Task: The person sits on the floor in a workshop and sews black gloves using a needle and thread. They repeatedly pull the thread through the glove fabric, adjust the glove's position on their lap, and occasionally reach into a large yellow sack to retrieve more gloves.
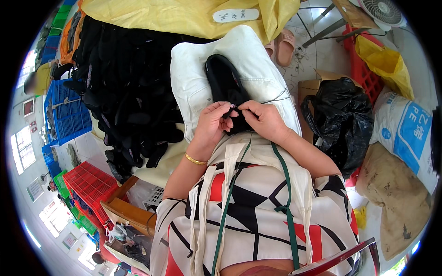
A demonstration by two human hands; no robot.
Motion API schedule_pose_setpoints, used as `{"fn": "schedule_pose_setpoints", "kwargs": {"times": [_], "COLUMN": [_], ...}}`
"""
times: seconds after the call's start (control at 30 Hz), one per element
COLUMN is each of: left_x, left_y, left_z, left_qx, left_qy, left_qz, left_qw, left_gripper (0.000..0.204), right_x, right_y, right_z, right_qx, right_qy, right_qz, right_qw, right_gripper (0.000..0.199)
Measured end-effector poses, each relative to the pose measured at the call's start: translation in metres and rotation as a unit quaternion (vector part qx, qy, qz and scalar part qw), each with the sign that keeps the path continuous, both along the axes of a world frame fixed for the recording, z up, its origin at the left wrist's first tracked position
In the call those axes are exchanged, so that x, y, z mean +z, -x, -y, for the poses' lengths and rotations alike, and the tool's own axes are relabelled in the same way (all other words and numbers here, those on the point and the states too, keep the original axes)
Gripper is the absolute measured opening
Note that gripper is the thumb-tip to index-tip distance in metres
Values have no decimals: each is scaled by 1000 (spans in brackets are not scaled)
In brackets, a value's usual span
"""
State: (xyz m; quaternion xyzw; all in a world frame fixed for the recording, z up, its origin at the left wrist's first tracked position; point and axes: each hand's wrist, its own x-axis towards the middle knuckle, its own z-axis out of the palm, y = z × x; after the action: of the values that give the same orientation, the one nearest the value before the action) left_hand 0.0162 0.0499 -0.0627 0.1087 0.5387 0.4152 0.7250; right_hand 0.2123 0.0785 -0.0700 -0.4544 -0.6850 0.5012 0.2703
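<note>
A black shoe (223, 76) lies lengthwise over a white cloth-covered pad (191, 69) on my lap, its near end under my hands. With thumb and fingers closed, my left hand (214, 120) grips a bit of black fabric at the shoe's near part. Close against those fingertips, my right hand (266, 120) is pinched shut; what sits between its fingers is too small to make out. A thin dark thread (276, 98) shows on the pad beside my right hand.
To the left spreads a large heap of black shoes (124, 69). Beyond the pad lies yellow sheeting (184, 16) with a white insole (235, 15). At right stand a black plastic bag (338, 119) and a white-and-blue sack (405, 133). Red crates (90, 184) are lower left.
</note>
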Motion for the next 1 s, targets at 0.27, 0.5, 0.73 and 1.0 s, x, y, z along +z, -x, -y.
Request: {"fn": "schedule_pose_setpoints", "kwargs": {"times": [0.27,0.5,0.73,1.0], "left_x": [1,2,-1,-2], "left_y": [-1,-2,-2,-2], "left_z": [0,2,6,12], "left_qx": [7,6,10,-2], "left_qy": [5,-1,-18,-32], "left_qz": [4,2,0,-15], "left_qw": [1000,1000,1000,999], "left_gripper": [15,16,16,21], "right_x": [-2,1,-4,2], "right_y": [0,1,0,0], "right_z": [0,-1,-2,-6], "right_qx": [-1,0,22,39], "right_qy": [-1,16,250,330], "right_qz": [0,-15,-88,-69], "right_qw": [1000,1000,964,941], "right_gripper": [14,12,8,9]}}
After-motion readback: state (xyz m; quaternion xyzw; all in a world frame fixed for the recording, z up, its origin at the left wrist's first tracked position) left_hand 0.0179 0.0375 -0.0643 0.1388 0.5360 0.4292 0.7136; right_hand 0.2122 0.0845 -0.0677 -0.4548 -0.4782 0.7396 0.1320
